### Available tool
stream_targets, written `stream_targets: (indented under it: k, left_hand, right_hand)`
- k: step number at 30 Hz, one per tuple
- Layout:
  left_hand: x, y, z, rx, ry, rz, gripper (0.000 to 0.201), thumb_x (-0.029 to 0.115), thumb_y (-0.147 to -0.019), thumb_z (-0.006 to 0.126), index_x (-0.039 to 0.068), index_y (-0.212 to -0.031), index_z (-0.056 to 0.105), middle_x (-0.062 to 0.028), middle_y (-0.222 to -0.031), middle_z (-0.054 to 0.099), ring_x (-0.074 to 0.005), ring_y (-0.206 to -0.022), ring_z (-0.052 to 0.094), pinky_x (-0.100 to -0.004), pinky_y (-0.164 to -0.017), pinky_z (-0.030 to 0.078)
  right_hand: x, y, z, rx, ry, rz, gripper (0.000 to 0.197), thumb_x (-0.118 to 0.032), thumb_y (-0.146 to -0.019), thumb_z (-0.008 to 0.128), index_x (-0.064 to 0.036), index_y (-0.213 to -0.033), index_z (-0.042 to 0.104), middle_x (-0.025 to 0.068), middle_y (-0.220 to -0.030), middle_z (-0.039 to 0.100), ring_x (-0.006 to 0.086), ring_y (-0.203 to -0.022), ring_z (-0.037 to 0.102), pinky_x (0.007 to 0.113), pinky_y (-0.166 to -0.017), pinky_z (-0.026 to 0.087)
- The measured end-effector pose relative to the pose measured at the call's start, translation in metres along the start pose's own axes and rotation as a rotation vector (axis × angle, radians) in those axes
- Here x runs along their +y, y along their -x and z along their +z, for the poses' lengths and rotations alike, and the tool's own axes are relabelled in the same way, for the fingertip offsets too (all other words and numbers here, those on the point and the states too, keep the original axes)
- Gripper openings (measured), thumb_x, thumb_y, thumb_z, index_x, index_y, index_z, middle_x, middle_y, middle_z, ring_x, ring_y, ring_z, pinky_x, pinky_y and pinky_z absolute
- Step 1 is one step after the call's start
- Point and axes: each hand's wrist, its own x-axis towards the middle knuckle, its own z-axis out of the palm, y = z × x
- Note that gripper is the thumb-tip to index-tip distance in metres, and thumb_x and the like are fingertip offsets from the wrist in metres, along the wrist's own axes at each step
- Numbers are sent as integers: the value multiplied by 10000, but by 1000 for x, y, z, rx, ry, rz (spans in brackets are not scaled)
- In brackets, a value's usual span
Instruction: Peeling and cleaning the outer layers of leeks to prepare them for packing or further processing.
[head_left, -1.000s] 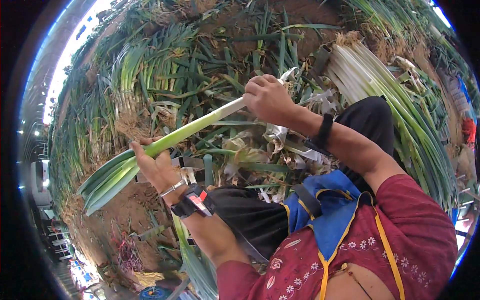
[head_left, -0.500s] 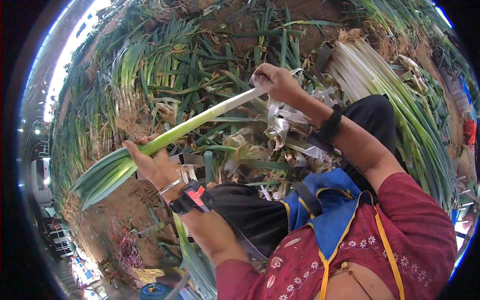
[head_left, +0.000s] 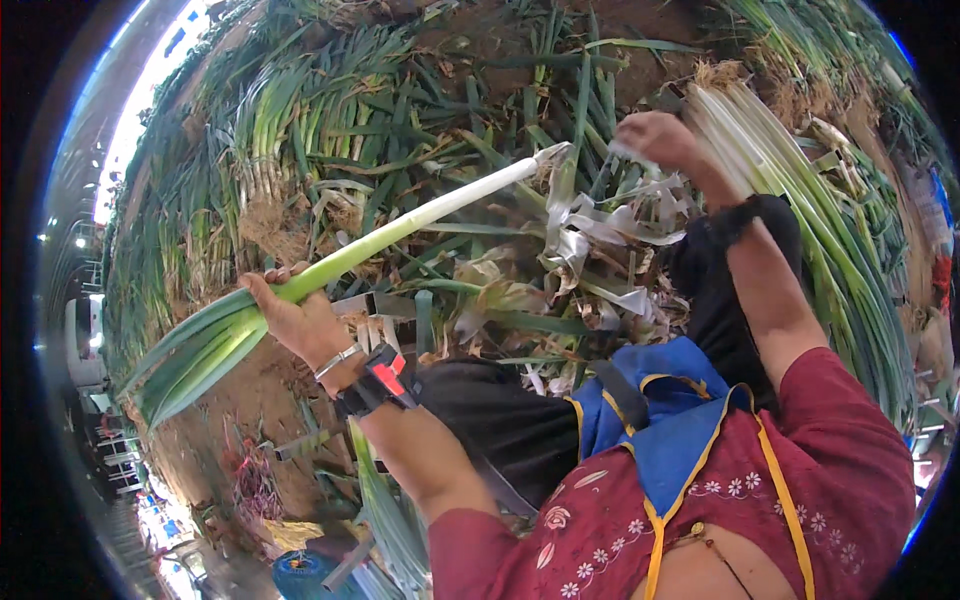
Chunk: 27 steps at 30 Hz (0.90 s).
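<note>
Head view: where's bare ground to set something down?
Bare soil between held leek, left forearm and pink strings; smaller soil patch at top, left of the white leeks' roots. Crowded: peelings mid-view, leek pile upper left.

Leek in left grip, right grip apart, pale peelings, stacked leeks

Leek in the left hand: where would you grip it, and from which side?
Likely the white shaft of the leek, from the person's right, wrapping across it: it is straight and slim there, and that end points right. The left hand covers the stalk's green end, and the leaves beyond spread apart, so they'd probably hold less firmly.
</note>
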Motion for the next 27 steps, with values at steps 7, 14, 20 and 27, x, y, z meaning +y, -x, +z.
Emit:
stream_targets:
  k: [7,14,20,27]
  left_hand:
    - [-11,4,11,-67,41,-89,262,307,-816,689,117,-872,518,17,-707,476,-110,-661,463,-313,-653,412]
    - [-12,16,20,-153,21,-113,311,299,-756,749,118,-860,519,10,-711,495,-116,-666,463,-324,-660,409]
    - [-13,19,26,-195,26,-138,297,300,-771,736,119,-863,519,17,-713,492,-109,-659,454,-323,-656,397]
    - [-18,26,35,-226,38,-164,332,348,-760,738,121,-861,518,26,-709,487,-94,-656,451,-303,-659,393]
  right_hand:
    - [-112,8,93,30,210,-514,281,-225,-740,689,-114,-998,670,94,-970,615,290,-897,587,368,-768,484]
    - [-121,13,109,-229,369,-524,95,-170,-763,577,-121,-796,651,61,-794,603,283,-769,626,402,-616,517]
    - [-126,23,113,-175,413,-504,91,-129,-745,567,-62,-779,618,111,-784,605,303,-765,629,423,-631,517]
    - [-104,25,114,-162,259,-312,139,-174,-838,546,-46,-825,599,73,-809,605,278,-794,618,391,-657,500]
